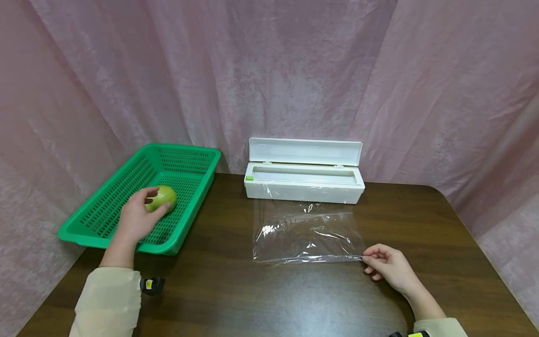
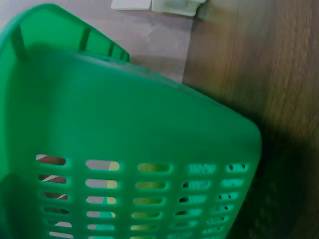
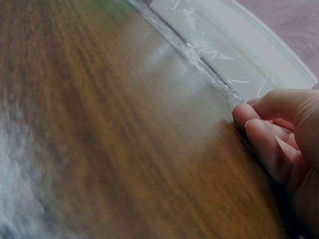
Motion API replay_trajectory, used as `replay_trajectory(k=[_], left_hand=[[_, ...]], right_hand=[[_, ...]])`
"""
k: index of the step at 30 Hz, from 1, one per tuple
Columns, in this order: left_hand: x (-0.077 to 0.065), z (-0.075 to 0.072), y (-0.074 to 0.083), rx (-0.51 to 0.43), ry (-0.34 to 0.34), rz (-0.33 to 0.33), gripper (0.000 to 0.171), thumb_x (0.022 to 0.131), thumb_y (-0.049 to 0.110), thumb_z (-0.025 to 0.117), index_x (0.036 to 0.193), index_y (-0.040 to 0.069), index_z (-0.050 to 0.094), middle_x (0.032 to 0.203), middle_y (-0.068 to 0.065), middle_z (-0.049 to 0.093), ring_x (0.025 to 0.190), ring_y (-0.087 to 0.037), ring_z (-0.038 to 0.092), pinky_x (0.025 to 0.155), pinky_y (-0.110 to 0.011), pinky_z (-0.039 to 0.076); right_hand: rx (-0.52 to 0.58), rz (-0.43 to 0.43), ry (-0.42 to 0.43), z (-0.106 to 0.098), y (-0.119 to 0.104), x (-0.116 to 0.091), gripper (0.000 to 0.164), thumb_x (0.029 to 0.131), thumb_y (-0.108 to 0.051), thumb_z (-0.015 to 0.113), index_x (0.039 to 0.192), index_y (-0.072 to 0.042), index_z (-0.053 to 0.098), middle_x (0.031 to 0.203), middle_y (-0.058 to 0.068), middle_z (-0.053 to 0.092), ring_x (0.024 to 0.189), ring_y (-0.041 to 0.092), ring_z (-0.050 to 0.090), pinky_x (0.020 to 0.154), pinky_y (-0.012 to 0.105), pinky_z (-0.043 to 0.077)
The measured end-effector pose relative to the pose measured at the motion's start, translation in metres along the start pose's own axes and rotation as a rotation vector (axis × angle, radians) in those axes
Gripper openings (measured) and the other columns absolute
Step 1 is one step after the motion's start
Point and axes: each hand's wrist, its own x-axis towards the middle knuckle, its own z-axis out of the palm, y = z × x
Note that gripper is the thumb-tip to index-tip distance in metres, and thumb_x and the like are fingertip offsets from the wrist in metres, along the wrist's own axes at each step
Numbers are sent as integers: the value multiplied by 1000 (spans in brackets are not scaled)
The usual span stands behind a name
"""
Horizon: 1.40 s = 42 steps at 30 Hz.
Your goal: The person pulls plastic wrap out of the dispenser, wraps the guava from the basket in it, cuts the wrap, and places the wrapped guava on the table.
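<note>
In the head view, my left hand point(image 1: 140, 213) reaches into a green plastic basket point(image 1: 191, 206) over a round yellow-green fruit point(image 1: 167, 195). Its thumb and fingers are spread apart, overlapping the fruit's near left side. The left wrist view looks at the slotted basket wall point(image 2: 139, 114), so that hand is hidden there. My right hand point(image 1: 389, 267) pinches the near right corner of a sheet of clear cling film point(image 1: 305, 234) between thumb and index finger. From there the film stretches back to a white dispenser box point(image 1: 303, 191), whose lid stands raised.
A brown wooden table point(image 1: 261, 299) carries the basket at the left and the dispenser at the back middle. A small green slider point(image 1: 250, 178) sits at the dispenser's left end. Pink curtains point(image 1: 303, 70) hang close behind and on both sides.
</note>
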Motion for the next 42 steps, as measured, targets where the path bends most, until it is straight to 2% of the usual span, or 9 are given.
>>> replay_trajectory(k=[4, 10, 16, 22, 28, 32, 35, 37, 42], left_hand=[[3, -1, -4, 58, -16, -23, 63, 91, 34, 61, 136, -5, 41, 125, -33, 44, 112, -47, 45, 82, -60, 43], [9, -3, -9, 97, -54, -61, 70, 90, 39, 60, 139, -5, 36, 131, -36, 37, 112, -51, 41, 84, -64, 39], [16, -5, -16, 126, -73, -54, 74, 90, 44, 60, 138, -7, 35, 132, -37, 33, 112, -53, 39, 85, -66, 37], [22, -8, -19, 154, -96, -49, 77, 88, 42, 63, 138, -10, 34, 131, -39, 33, 111, -54, 39, 84, -64, 37], [27, -6, -22, 171, -163, -80, 82, 86, 37, 65, 143, -8, 27, 139, -40, 25, 116, -58, 34, 86, -69, 34], [28, -5, -25, 192, -232, -94, 92, 85, 43, 65, 148, -4, 17, 145, -38, 19, 125, -60, 24, 90, -74, 26], [28, -3, -26, 200, -263, -100, 95, 85, 46, 65, 149, -4, 15, 146, -37, 19, 127, -59, 22, 92, -75, 24], [27, -2, -26, 212, -261, -100, 94, 84, 45, 66, 148, -4, 18, 145, -37, 22, 125, -59, 24, 91, -73, 26], [24, 0, -24, 247, -203, -117, 83, 84, 38, 67, 144, -5, 29, 135, -37, 30, 111, -56, 32, 82, -65, 31]], right_hand=[[4, -2, 0, 0, 0, 0, 22, 89, -9, 64, 101, 8, 58, 77, 0, 64, 62, 9, 65, 51, 29, 54], [14, 3, -3, 0, 1, 1, 23, 89, -9, 64, 102, 10, 58, 78, 3, 65, 61, 8, 65, 51, 28, 54], [10, 12, 0, 0, 4, 3, 22, 90, -8, 63, 103, 9, 58, 79, 4, 65, 61, 8, 64, 51, 28, 54], [7, 6, 3, 0, 2, 2, 23, 89, -9, 64, 101, 9, 58, 78, 3, 65, 61, 9, 65, 51, 29, 54], [-13, 20, 9, 1, 1, 0, 21, 89, -9, 64, 100, 8, 58, 78, 5, 65, 62, 10, 65, 52, 30, 54], [-17, 19, 10, 1, 1, 0, 21, 89, -9, 64, 100, 8, 58, 78, 5, 65, 62, 10, 65, 52, 29, 54], [-16, 15, 10, 1, 2, 0, 21, 89, -8, 63, 100, 9, 58, 78, 4, 64, 62, 9, 65, 52, 29, 54], [-17, 11, 7, 1, 2, 0, 21, 89, -8, 63, 100, 9, 58, 78, 4, 64, 62, 9, 65, 52, 29, 54], [-13, 9, 4, 1, 2, 1, 22, 90, -9, 63, 101, 9, 58, 77, 2, 64, 62, 9, 65, 52, 29, 54]])
